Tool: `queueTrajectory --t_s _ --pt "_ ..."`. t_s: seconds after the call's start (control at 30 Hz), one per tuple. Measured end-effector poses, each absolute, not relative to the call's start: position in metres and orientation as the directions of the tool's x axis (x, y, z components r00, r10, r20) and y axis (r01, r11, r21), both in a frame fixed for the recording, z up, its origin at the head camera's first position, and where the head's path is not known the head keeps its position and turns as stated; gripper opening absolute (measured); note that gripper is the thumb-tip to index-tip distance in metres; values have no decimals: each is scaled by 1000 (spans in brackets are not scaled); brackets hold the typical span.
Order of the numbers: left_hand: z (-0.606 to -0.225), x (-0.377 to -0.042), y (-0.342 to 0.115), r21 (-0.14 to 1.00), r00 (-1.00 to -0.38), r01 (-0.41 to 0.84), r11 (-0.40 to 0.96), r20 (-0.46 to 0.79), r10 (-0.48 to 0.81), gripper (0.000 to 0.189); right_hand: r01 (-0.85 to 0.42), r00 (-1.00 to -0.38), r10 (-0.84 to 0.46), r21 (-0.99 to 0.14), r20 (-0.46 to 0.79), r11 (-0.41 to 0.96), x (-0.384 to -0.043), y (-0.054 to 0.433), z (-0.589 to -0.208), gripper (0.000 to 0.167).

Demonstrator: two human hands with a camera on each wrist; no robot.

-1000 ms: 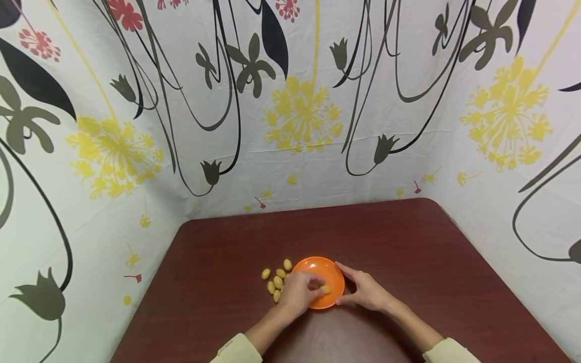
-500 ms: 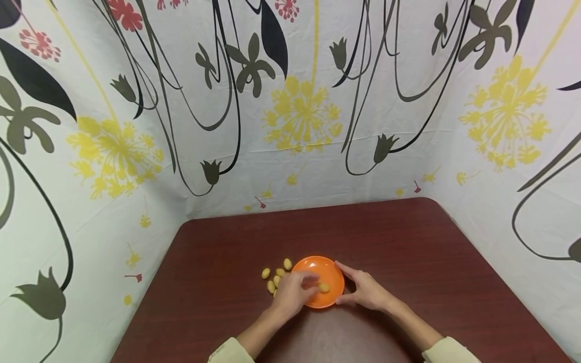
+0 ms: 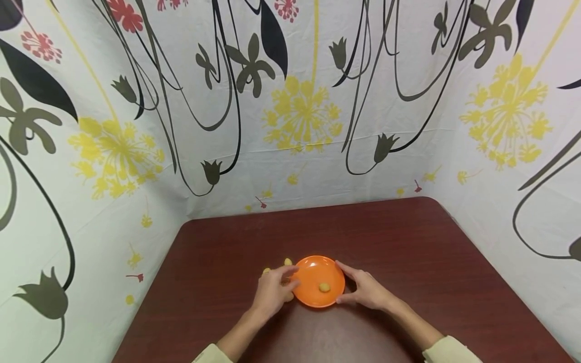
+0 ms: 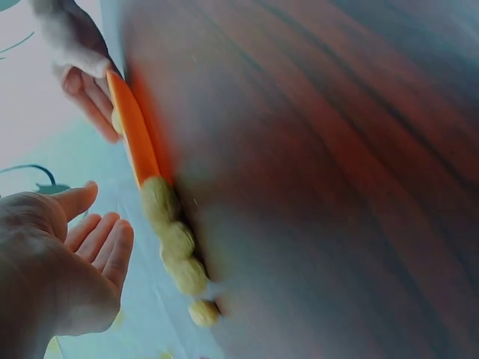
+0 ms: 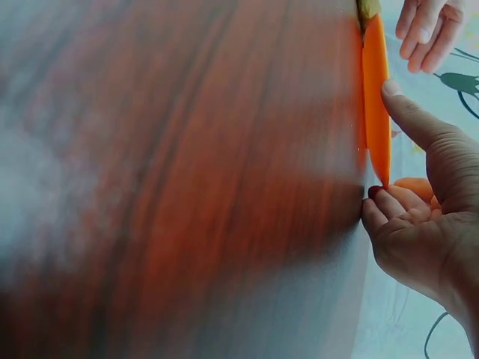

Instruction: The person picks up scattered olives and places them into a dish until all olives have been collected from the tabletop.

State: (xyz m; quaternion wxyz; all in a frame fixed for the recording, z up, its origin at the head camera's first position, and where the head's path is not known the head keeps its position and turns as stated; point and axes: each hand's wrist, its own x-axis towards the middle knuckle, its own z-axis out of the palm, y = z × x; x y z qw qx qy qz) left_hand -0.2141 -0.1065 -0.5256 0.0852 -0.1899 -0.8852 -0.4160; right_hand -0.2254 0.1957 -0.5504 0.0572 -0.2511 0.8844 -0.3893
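Observation:
A shallow orange plate [image 3: 313, 272] lies on the table with one small yellow oval piece [image 3: 324, 287] on it. My right hand [image 3: 369, 290] holds the plate's right side, thumb at the near rim and fingers at the far rim. My left hand [image 3: 269, 293] hovers just left of the plate, fingers spread from the thumb and nothing between them. Under it sits a cluster of similar yellow pieces [image 4: 178, 241], mostly hidden by the hand in the head view. In the left wrist view the cluster runs up to the plate's edge.
The dark red-brown table [image 3: 386, 232] has rounded far corners. A white cloth [image 3: 281, 181] printed with flowers and stems hangs behind it and along both sides. Light sleeves [image 3: 451, 351] cover the forearms near the front.
My left hand has drawn back from over the plate to the left, above the yellow pieces, leaving one piece on the plate. My right hand has stayed at the rim.

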Motion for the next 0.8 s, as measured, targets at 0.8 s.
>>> queueTrajectory --t_s 0.8 --pt "-546 -223 -146 581 -928 356 732 314 202 39 -397 -869 -485 -722 97 566 -225 195 -551 103"
